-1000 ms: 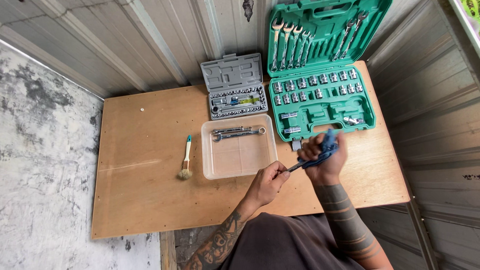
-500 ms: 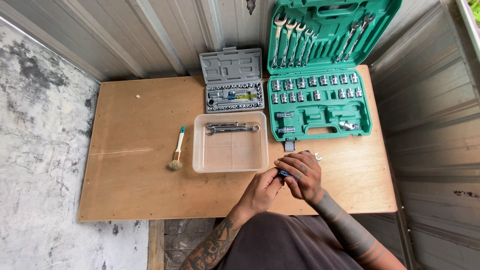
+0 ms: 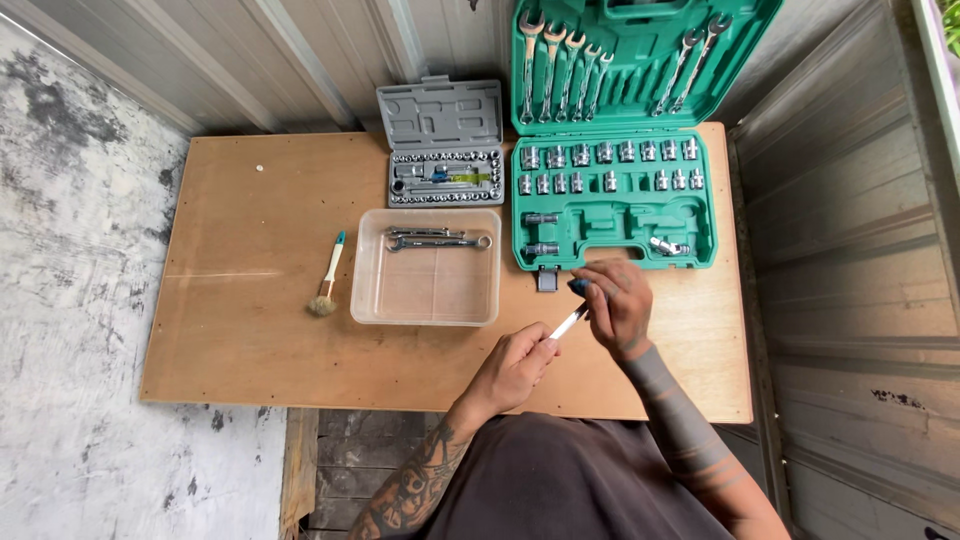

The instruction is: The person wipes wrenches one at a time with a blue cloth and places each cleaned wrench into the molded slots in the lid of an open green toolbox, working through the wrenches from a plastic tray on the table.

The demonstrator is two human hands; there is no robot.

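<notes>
Both hands hold one slim metal tool [image 3: 568, 323] with a blue end over the wooden table [image 3: 250, 340], in front of the green socket case [image 3: 610, 215]. My left hand [image 3: 515, 368] grips its lower shaft. My right hand [image 3: 615, 305] closes around the blue upper end, just below the case's front edge and latch. How much of the tool sits inside my right hand is hidden.
A clear plastic tray [image 3: 430, 295] with wrenches [image 3: 437, 239] lies left of my hands. A small brush [image 3: 327, 281] rests further left. A grey socket case [image 3: 445, 150] stands open behind the tray. Corrugated metal walls enclose the table at the back and right.
My hands came down from near the green case, met over the table, and now draw slightly apart with the tool's pale shaft showing between them. The view has shifted a little.
</notes>
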